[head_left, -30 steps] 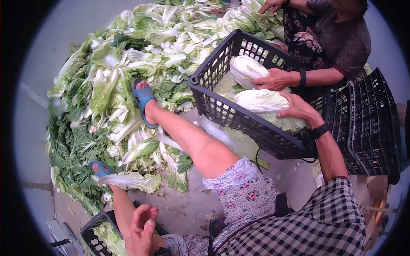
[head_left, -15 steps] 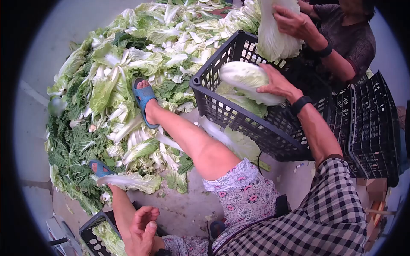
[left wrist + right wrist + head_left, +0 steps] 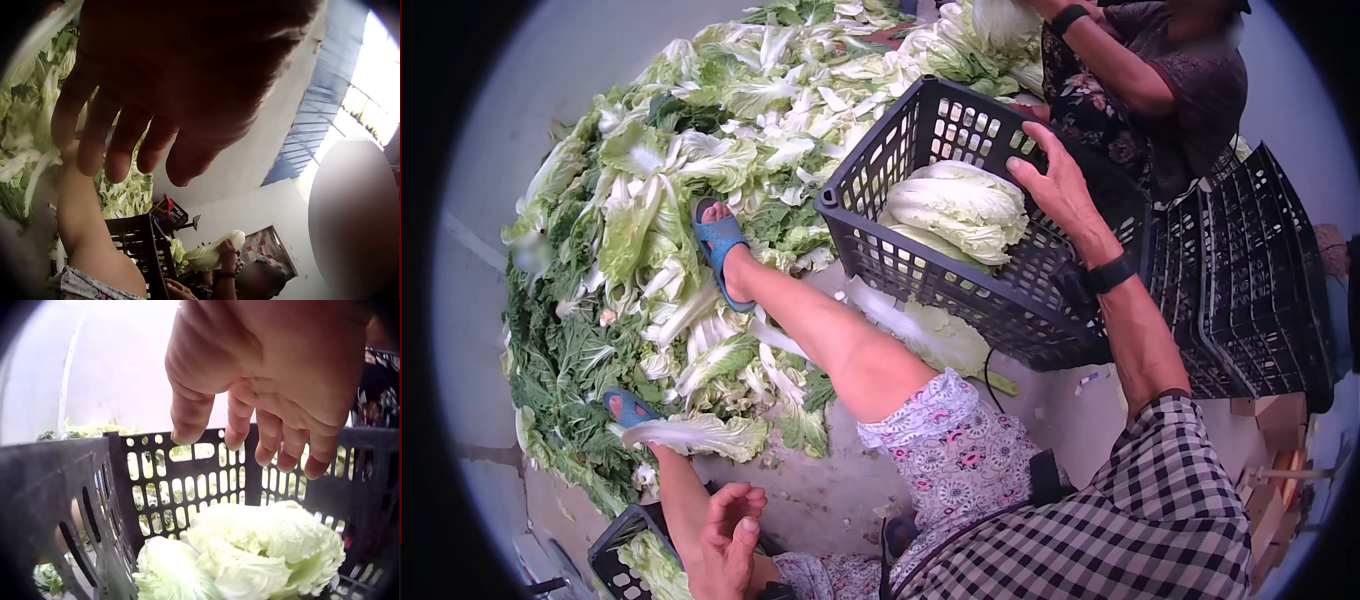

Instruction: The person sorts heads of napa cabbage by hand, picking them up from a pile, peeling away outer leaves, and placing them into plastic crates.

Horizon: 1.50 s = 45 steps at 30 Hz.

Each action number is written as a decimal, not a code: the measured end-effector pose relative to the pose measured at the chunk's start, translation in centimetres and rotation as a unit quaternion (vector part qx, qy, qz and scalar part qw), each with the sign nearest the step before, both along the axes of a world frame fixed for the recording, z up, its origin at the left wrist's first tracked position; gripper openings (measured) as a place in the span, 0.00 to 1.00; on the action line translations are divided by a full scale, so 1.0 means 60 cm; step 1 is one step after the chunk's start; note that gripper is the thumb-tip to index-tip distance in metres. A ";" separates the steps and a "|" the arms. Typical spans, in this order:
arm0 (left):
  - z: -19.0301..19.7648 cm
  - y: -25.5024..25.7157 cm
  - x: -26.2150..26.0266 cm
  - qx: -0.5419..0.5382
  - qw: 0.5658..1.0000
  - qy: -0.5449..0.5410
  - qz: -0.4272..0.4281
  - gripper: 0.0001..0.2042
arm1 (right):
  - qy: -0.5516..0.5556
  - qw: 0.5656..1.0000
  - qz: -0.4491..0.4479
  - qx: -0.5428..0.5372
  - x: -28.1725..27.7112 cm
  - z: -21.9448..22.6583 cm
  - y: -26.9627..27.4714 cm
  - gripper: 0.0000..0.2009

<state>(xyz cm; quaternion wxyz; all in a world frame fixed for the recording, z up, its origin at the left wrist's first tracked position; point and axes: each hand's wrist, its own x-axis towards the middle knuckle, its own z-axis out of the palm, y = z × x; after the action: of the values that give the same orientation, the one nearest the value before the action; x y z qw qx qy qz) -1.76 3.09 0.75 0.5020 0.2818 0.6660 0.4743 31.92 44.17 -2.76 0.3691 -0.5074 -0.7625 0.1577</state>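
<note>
- Two Chinese cabbages lie in the left part of the black crate, touching; with bare crate floor to their right, they could roll apart if another head were dropped on them.
- Outer leaves could tear or bruise, most likely from a head pushed hard against the slotted walls.
- The right hand could catch the rim if drawn out low, or bump the other person working just beyond the far side.
- A sandal rests among loose leaves, so a slip seems possible if weight goes onto that foot.
- The right hand hangs over the crate's far right part, fingers spread, holding nothing; the cabbages are below it and to its left, not touching it.
- The left hand, near left, is idle with fingers loosely bent, well apart from the right hand, the crate and the cabbages.
</note>
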 end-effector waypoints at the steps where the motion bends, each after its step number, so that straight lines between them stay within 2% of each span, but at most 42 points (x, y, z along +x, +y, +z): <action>1: -0.003 -0.006 -0.002 0.016 1.000 0.004 0.012 0.22 | 0.027 1.000 0.000 0.008 -0.005 0.003 -0.007 0.30; 4: 0.007 -0.029 -0.016 0.072 0.993 0.061 0.071 0.21 | 0.026 0.990 0.121 -0.069 -0.052 0.004 -0.076 0.31; 6: 0.027 -0.049 -0.032 0.115 0.975 0.141 0.126 0.22 | -0.073 0.971 0.221 -0.061 -0.070 -0.014 -0.121 0.33; 8: 0.054 -0.082 -0.050 0.127 0.961 0.190 0.154 0.22 | -0.095 0.950 0.276 -0.110 -0.079 -0.043 -0.145 0.35; 10: 0.068 -0.136 -0.071 0.070 0.948 0.256 0.175 0.22 | -0.109 0.947 0.270 -0.137 -0.079 -0.060 -0.162 0.36; 11: 0.082 -0.153 -0.068 -0.002 0.930 0.322 0.175 0.21 | -0.123 0.947 0.257 -0.146 -0.080 -0.058 -0.164 0.36; 13: 0.081 -0.189 -0.051 -0.059 0.903 0.383 0.185 0.20 | -0.117 0.950 0.249 -0.147 -0.076 -0.059 -0.162 0.35; 15: 0.012 -0.279 -0.079 -0.087 0.896 0.389 0.198 0.18 | -0.124 0.936 0.252 -0.211 -0.075 -0.041 -0.160 0.35; 16: -0.027 -0.323 -0.081 -0.159 0.859 0.435 0.219 0.20 | -0.129 0.927 0.254 -0.243 -0.074 -0.034 -0.159 0.35; 18: -0.097 -0.389 -0.086 -0.151 0.873 0.413 0.209 0.21 | -0.139 0.938 0.249 -0.198 -0.060 -0.039 -0.160 0.34; 19: -0.140 -0.431 -0.096 -0.190 0.897 0.320 0.238 0.22 | -0.150 0.940 0.246 -0.180 -0.054 -0.042 -0.161 0.34; 20: -0.153 -0.446 -0.087 -0.196 0.893 0.320 0.250 0.22 | -0.160 0.942 0.246 -0.164 -0.051 -0.049 -0.162 0.35; 23: -0.148 -0.440 -0.035 -0.156 0.943 0.245 0.164 0.25 | -0.227 0.941 0.225 -0.114 -0.042 -0.051 -0.170 0.35; 24: -0.140 -0.419 -0.003 -0.160 0.941 0.248 0.166 0.25 | -0.237 0.941 0.220 -0.103 -0.038 -0.052 -0.175 0.35; 26: -0.143 -0.402 0.025 -0.065 0.928 0.307 0.199 0.27 | -0.226 0.945 0.208 -0.113 -0.033 -0.061 -0.180 0.34; 29: -0.197 -0.406 0.014 0.016 0.907 0.339 0.251 0.31 | -0.182 0.953 0.186 -0.153 -0.034 -0.060 -0.189 0.32; 32: -0.197 -0.407 0.009 -0.038 0.922 0.262 0.282 0.33 | -0.165 0.952 0.171 -0.192 -0.041 -0.054 -0.188 0.30; 34: -0.194 -0.406 0.010 -0.060 0.917 0.302 0.252 0.31 | -0.187 0.955 0.146 -0.181 -0.041 -0.073 -0.181 0.31; 38: -0.205 -0.417 0.003 -0.112 0.901 0.311 0.281 0.26 | -0.177 0.960 0.151 -0.155 -0.036 -0.083 -0.183 0.31; 42: -0.233 -0.439 -0.011 -0.056 0.918 0.212 0.329 0.23 | -0.165 0.962 0.151 -0.154 -0.036 -0.078 -0.186 0.28; 45: -0.231 -0.437 -0.007 -0.048 0.918 0.222 0.326 0.23 | -0.137 0.966 0.169 -0.142 -0.033 -0.083 -0.182 0.26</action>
<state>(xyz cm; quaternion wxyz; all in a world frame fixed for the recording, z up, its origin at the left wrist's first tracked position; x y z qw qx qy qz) -2.20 -23.12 -13.13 0.1722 0.1229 0.8370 0.5046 29.95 33.28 -7.71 0.1534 -0.4353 -0.8502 0.2533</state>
